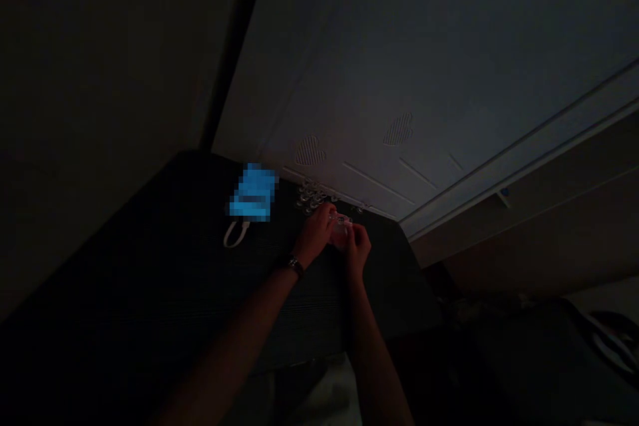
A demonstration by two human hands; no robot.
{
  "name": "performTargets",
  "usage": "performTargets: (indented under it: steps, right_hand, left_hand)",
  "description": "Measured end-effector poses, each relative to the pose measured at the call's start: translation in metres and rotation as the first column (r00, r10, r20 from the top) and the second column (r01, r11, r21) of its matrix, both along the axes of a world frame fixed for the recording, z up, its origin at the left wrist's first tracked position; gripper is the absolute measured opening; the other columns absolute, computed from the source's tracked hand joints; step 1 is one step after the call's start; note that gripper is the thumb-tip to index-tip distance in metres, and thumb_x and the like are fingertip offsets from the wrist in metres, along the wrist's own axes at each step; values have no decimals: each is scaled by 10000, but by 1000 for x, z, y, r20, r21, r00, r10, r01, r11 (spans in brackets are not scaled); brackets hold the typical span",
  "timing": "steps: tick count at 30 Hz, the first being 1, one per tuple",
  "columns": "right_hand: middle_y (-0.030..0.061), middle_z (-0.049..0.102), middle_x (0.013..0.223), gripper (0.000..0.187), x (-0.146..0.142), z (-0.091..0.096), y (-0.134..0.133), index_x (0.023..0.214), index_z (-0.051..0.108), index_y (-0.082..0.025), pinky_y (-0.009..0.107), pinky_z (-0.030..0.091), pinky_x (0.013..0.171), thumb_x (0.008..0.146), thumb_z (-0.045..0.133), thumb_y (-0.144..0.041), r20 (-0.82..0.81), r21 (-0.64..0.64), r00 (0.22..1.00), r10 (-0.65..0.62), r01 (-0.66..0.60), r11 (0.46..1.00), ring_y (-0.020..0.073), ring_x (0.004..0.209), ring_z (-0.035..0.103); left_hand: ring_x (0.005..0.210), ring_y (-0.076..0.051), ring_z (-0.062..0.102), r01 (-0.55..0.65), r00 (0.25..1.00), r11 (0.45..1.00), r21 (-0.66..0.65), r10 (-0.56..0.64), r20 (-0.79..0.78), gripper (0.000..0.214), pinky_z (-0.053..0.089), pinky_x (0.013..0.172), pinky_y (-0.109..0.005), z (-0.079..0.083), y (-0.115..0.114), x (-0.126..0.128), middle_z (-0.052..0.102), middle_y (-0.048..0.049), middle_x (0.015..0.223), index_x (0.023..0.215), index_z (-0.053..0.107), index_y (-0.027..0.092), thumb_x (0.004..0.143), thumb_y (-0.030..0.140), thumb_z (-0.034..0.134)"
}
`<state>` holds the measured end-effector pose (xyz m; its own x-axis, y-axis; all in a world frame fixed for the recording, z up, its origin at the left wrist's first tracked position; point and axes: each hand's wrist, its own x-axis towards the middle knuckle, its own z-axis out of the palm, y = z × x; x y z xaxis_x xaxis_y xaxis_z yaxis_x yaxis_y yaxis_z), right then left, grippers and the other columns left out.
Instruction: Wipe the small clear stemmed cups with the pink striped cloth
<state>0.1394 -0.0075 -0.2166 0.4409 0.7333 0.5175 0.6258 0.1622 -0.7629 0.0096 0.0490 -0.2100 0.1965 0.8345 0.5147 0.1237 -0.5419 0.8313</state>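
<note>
Between my two hands is a small, pinkish, see-through piece point(340, 234), with clear, shiny bits along its far edge. It is too dark to make out its kind. My left hand point(314, 234), with a dark band point(295, 266) at the wrist, has its fingers closed on the left side of the piece. On the other side, my right hand point(359, 247) pinches it with bent fingers. Just beyond my left hand lies a pile of small, shiny, ring-like pieces point(310, 196). A few more loose pieces point(361, 208) lie to the right along the wall.
Everything rests on a dark tabletop point(224, 299). To the left, a lit, pixelated screen point(253, 193) has a white loop of cable point(235, 234) below it. A pale panel with striped hearts point(310, 150) rises at the back. Dim shelving point(499, 213) stands right.
</note>
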Motion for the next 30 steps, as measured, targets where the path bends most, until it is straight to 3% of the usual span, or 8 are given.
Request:
performTargets:
  steps: [13, 30]
  right_hand:
    - [67, 673, 1114, 285, 0, 0, -2, 1140, 630, -151, 392, 579, 815, 951, 597, -363, -30, -8, 999, 42, -42, 999, 194, 942, 675]
    - [71, 670, 1136, 292, 2, 2, 2, 1150, 628, -152, 411, 572, 844, 950, 599, -362, -57, 0, 996, 71, -71, 997, 204, 975, 672]
  left_hand:
    - [956, -210, 683, 25, 999, 992, -125, -28, -17, 276, 587, 821, -414, -1, 5, -6, 675, -81, 1157, 1193, 619, 166, 963, 316, 605]
    - [946, -209, 685, 38, 990, 991, -129, -55, -133, 284, 587, 814, -412, -2, 3, -7, 676, -78, 1149, 1195, 617, 165, 957, 319, 614]
